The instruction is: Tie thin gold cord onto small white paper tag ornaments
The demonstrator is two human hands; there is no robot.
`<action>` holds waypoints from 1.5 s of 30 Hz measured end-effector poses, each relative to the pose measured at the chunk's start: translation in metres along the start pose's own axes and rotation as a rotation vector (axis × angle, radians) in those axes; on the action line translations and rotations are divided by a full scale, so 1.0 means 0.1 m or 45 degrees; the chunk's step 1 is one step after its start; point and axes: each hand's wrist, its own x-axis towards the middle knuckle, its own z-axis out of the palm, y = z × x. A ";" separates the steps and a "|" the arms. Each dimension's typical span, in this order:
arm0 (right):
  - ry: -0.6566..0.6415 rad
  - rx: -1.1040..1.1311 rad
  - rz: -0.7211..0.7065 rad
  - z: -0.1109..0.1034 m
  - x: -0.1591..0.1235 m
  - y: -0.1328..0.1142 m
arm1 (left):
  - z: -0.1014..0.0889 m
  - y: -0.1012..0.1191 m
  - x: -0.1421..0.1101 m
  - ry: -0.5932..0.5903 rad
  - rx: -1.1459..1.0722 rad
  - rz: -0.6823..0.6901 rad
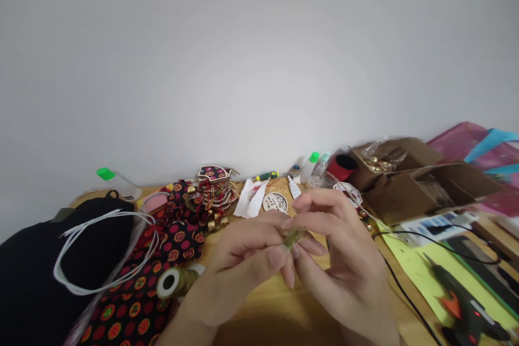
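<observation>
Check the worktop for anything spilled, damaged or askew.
No spill or damage shows. Slightly odd: the thread spool lies tipped over beside the left hand, and the glue gun lies on yellow paper, its red light lit.

There are two green caps (pixel 105 173) (pixel 314 157), one on each side of one round printed disc (pixel 275 203). Left of this disc are one spool (pixel 178 282) and one white coil (pixel 67 275); right, one glue gun (pixel 466 303).

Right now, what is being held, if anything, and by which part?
A small olive-green bundle, pinched at its lower end by the left hand; whether the right hand grips it too cannot be told.
</observation>
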 end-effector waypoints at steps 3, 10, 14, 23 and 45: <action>0.014 0.006 -0.025 0.00 -0.01 0.01 | 0.00 0.02 0.02 -0.009 0.011 0.047; 0.074 0.049 -0.048 0.01 -0.04 0.02 | 0.02 0.05 -0.01 0.074 0.240 0.174; 0.146 -0.008 -0.102 0.02 -0.03 0.02 | 0.05 0.06 -0.03 0.165 0.396 0.293; 0.199 -0.060 -0.139 0.02 -0.03 -0.02 | 0.07 0.02 -0.07 0.290 0.875 0.617; 0.233 -0.381 -0.211 -0.03 0.00 0.01 | 0.05 -0.02 0.01 0.088 0.013 -0.017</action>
